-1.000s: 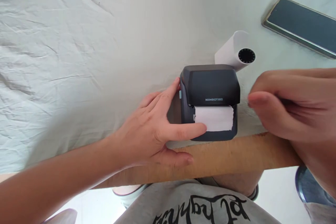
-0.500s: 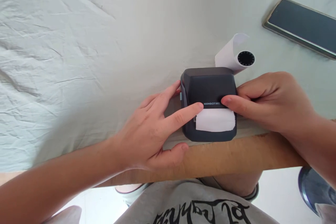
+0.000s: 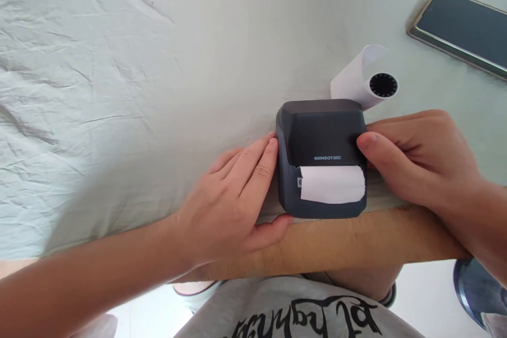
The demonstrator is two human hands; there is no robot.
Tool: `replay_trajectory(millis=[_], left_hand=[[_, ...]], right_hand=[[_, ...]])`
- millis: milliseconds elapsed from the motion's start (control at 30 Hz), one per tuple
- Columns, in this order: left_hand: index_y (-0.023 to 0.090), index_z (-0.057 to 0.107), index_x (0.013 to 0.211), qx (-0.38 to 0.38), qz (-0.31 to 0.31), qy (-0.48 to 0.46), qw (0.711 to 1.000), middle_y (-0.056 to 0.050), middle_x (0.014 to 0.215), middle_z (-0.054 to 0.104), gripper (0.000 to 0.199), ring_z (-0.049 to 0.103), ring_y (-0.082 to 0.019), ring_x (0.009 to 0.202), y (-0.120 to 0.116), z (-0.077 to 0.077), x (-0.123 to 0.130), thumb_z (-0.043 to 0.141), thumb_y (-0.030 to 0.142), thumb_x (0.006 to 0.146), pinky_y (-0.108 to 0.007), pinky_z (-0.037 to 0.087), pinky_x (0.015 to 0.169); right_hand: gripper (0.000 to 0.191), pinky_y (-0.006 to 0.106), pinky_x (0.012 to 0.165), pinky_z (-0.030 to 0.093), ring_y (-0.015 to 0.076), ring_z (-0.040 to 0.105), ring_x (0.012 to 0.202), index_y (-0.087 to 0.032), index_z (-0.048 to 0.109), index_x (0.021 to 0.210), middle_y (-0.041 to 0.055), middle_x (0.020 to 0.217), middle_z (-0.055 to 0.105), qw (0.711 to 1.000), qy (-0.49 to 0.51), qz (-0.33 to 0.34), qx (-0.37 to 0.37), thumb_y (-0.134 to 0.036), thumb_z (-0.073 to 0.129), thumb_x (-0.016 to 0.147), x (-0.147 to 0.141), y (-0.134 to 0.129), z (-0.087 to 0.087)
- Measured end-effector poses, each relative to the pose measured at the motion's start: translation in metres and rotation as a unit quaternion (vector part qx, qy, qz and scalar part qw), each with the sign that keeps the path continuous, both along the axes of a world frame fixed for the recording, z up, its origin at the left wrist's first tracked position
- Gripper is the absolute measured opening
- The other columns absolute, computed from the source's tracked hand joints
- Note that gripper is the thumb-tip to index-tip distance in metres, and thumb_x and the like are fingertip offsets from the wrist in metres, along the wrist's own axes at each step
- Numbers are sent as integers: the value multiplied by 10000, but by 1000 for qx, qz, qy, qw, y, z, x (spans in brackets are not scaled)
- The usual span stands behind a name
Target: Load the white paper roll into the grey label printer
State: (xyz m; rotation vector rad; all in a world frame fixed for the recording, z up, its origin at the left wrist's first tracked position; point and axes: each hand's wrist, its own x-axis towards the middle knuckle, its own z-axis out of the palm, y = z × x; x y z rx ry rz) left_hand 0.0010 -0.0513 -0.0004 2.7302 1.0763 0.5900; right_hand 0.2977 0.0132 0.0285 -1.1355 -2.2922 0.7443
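Note:
A dark label printer (image 3: 327, 137) marked NIIMBOT lies near the table's front edge, its lid down. White paper (image 3: 332, 185) sticks out of its front slot. My left hand (image 3: 233, 203) is closed around the printer's left side, fingertips at the side wall and thumb at the front left corner. On the other side, my right hand (image 3: 420, 153) grips the right edge, with its thumb on the lid's edge and the other fingers curled, partly hidden. Just behind the printer rests a white paper roll (image 3: 350, 82) with a black core, its end loosely unwound.
A smartphone (image 3: 467, 31) with a dark screen lies at the far right. A wrinkled pale cloth (image 3: 158, 63) covers the table up to a bare wooden front edge (image 3: 336, 240). A clear object shows slightly at the top left, and a dark round thing (image 3: 471, 285) stands below the table.
My left index finger has come off the lid down to the printer's left side. My right thumb has slid outward to the lid's right edge. The printer appears slightly further right in view.

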Motion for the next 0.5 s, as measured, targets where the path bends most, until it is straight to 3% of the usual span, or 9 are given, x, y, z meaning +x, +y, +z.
replay_trajectory(millis=[133, 233, 300, 400, 500], left_hand=[[49, 323, 1827, 0, 13, -20, 1000, -306, 1605, 727, 995, 798, -422, 1413, 1, -1, 0, 756, 525, 1069, -528, 699, 1177], [125, 385, 1807, -20, 21, -38, 999, -251, 1624, 737, 893, 808, -393, 1410, 4, -2, 0, 718, 516, 1078, -517, 710, 1151], [115, 430, 1769, -15, 23, -45, 999, -261, 1609, 745, 852, 808, -388, 1414, 5, -3, 1, 716, 499, 1064, -505, 714, 1131], [81, 445, 1734, -13, 28, -58, 998, -296, 1607, 735, 883, 803, -394, 1423, 4, -2, 2, 738, 525, 1030, -505, 711, 1133], [169, 394, 1772, -82, 59, -69, 993, -220, 1652, 727, 1007, 800, -413, 1414, 3, 0, 2, 776, 623, 958, -560, 697, 1167]], right_hand=[[665, 238, 417, 174, 48, 228, 461, -182, 277, 615, -36, 517, 251, 999, 5, 11, -35, -443, 482, 1191, 4, 0, -6], [777, 256, 418, 157, 47, 223, 454, -181, 291, 607, -31, 508, 250, 999, 15, -14, -31, -665, 430, 1198, 7, -3, -13], [825, 247, 419, 188, 45, 265, 448, -176, 362, 592, -24, 501, 307, 999, 14, -22, -22, -750, 399, 1182, 9, -4, -16], [823, 231, 411, 245, 47, 353, 445, -182, 499, 598, -21, 498, 411, 999, 6, 11, -32, -798, 478, 1144, 13, 1, -13], [769, 231, 388, 201, 39, 288, 442, -193, 422, 582, -46, 473, 347, 995, -16, 57, -77, -711, 655, 1102, 16, 6, -2]])
